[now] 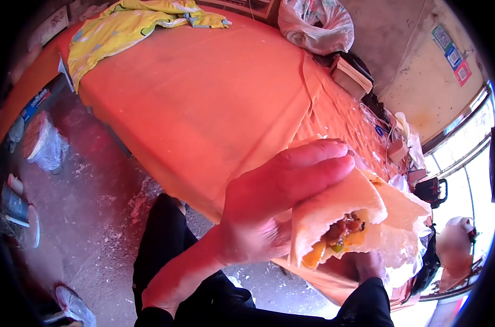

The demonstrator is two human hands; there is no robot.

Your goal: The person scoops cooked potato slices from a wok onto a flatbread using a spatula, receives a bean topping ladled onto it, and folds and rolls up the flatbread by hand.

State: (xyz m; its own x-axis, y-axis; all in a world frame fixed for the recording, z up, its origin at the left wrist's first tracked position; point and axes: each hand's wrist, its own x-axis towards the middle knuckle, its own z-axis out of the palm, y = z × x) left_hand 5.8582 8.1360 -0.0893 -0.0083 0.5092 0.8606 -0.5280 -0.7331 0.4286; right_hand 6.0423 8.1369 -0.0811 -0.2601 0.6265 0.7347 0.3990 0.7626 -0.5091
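Observation:
My left hand (pixel 280 196) is closed around a stuffed flatbread wrap (pixel 334 212). Its ragged end faces me, with a filling (pixel 342 231) of brown, orange and green pieces showing. Just right of it is more pale flatbread (pixel 404 212), and I cannot tell whether it is the same piece. A thin clear plastic bag (pixel 413 259) hangs around that bread's right and lower side. My right hand (pixel 370 266) sits low behind the wrap, close to the bag. Its fingers are hidden, so its grip does not show.
An orange cloth covers the large table (pixel 204 98) ahead. A yellow patterned cloth (pixel 122 32) lies at its far left, and a white plastic bag (pixel 318 24) at the back right. A stack of paper (pixel 351 76) and clutter line the right edge. Bagged items (pixel 46 144) stand on the floor at left.

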